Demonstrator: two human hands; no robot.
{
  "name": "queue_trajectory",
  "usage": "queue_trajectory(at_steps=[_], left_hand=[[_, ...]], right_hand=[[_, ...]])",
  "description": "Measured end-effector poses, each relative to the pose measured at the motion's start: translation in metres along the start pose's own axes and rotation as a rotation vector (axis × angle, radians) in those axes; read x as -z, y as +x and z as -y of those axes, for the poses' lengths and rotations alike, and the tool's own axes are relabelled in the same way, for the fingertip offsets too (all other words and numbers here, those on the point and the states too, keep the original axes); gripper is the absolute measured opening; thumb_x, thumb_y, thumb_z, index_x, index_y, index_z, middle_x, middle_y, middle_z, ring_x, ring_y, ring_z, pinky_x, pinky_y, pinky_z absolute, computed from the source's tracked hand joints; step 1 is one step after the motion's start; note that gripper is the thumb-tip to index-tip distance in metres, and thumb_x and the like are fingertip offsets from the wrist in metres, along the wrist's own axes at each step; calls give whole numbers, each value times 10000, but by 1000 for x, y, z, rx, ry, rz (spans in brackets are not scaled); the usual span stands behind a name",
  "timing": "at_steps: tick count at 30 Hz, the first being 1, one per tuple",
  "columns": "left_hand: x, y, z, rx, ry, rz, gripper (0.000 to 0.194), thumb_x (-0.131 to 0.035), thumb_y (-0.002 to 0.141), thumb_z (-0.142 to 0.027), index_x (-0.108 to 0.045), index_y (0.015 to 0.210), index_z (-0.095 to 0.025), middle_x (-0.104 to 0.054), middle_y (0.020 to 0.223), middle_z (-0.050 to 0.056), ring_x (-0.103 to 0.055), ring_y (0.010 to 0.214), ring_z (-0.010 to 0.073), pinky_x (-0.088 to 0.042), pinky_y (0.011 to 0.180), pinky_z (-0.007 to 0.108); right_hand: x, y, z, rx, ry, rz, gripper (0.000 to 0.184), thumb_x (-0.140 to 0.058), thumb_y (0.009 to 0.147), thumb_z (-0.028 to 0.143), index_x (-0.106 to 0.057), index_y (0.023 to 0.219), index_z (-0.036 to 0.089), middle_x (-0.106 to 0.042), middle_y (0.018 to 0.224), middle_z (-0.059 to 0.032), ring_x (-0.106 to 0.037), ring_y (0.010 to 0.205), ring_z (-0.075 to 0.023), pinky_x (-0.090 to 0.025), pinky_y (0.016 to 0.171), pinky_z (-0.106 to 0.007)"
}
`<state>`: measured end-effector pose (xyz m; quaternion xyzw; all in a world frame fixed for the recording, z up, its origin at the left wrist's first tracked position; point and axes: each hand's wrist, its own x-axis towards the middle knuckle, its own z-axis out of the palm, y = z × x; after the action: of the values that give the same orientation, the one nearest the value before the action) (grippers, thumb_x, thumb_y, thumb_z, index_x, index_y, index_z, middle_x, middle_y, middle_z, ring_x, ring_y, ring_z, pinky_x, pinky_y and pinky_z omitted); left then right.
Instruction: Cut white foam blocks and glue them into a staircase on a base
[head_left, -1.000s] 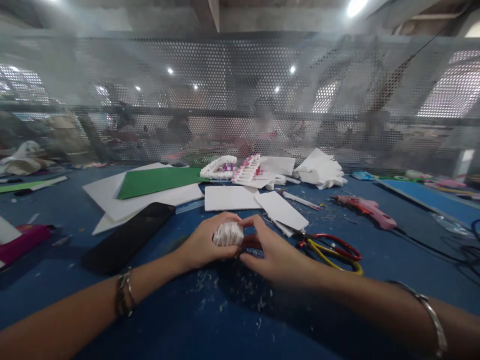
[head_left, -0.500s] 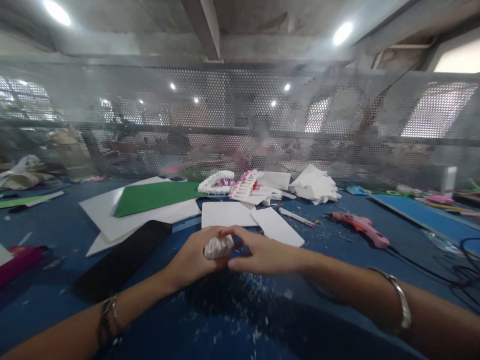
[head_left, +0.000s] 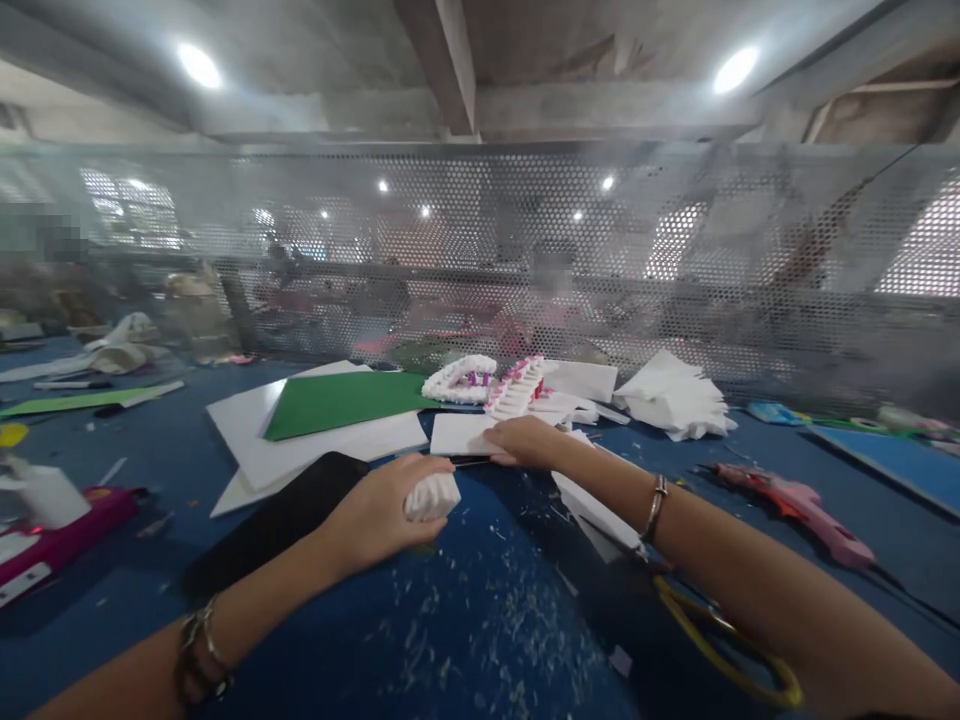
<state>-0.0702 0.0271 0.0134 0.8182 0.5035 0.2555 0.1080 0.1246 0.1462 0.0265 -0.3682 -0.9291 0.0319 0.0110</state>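
Note:
My left hand [head_left: 382, 510] is closed around a small white block with a ridged, crumpled-looking surface [head_left: 432, 497]. It hovers above the blue table beside a long black flat object [head_left: 277, 530]. My right hand [head_left: 529, 442] reaches forward and pinches the right edge of a white card [head_left: 457, 436], its fingertips partly hidden. Behind that card stand a white, bumpy looped piece with purple bits [head_left: 459, 380] and a pink-and-white stepped piece [head_left: 516, 388]. Below my right forearm lie yellow-handled scissors [head_left: 724, 640], partly covered by the arm, next to another white card [head_left: 600, 510].
A green sheet [head_left: 337, 402] rests over white sheets on the left. Stacked white paper pieces [head_left: 675, 395] and a pink glue gun [head_left: 802, 510] lie to the right, its cord trailing off. A magenta power strip [head_left: 67, 540] sits at far left. White scraps litter the table [head_left: 480, 620].
My right hand has left the white block and moved forward to the white card. The left hand keeps the block. The view has turned slightly left, and the yellow-handled scissors now show.

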Motion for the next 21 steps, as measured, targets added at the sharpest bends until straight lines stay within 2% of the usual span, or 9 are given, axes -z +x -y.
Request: queue_trajectory(at_steps=[5, 10, 15, 18, 21], left_hand=[[-4, 1, 6, -1, 46, 32, 421, -513, 662, -279, -529, 1073, -193, -577, 1024, 67, -554, 933, 232, -411, 835, 361], [-12, 0, 9, -30, 91, 25, 425, -500, 659, -287, -533, 1078, -224, -580, 994, 60, -577, 862, 228, -442, 759, 351], [-10, 0, 5, -20, 86, 14, 413, -485, 666, -301, -548, 1063, -205, -589, 979, 67, -582, 850, 236, -446, 759, 371], [-8, -1, 3, -7, 100, 41, 421, -489, 669, -302, -536, 1072, -189, -581, 1010, 80, -574, 898, 245, -440, 787, 379], [-6, 0, 3, 7, 146, 49, 432, -481, 675, -307, -528, 1085, -182, -577, 1012, 95, -582, 879, 260, -451, 755, 392]], right_hand=[[24, -11, 2, -115, 93, -185, 285, -476, 846, 308, -511, 1100, 182, -532, 1122, -69, -547, 930, -166, -465, 776, -378], [61, -15, -21, -279, 341, -437, 324, -494, 833, 325, -505, 1107, 152, -536, 1105, -59, -550, 931, -193, -468, 765, -392], [64, -26, -33, -360, 558, -491, 322, -494, 836, 318, -495, 1114, 157, -539, 1095, -67, -557, 906, -169, -476, 749, -379], [65, -44, -25, -334, 588, -518, 252, -404, 875, 312, -563, 945, 129, -597, 876, -39, -574, 727, -133, -474, 624, -303], [69, -78, 0, -273, 529, -544, 261, -399, 855, 273, -550, 681, 151, -549, 603, 5, -512, 545, -110, -393, 499, -244]])
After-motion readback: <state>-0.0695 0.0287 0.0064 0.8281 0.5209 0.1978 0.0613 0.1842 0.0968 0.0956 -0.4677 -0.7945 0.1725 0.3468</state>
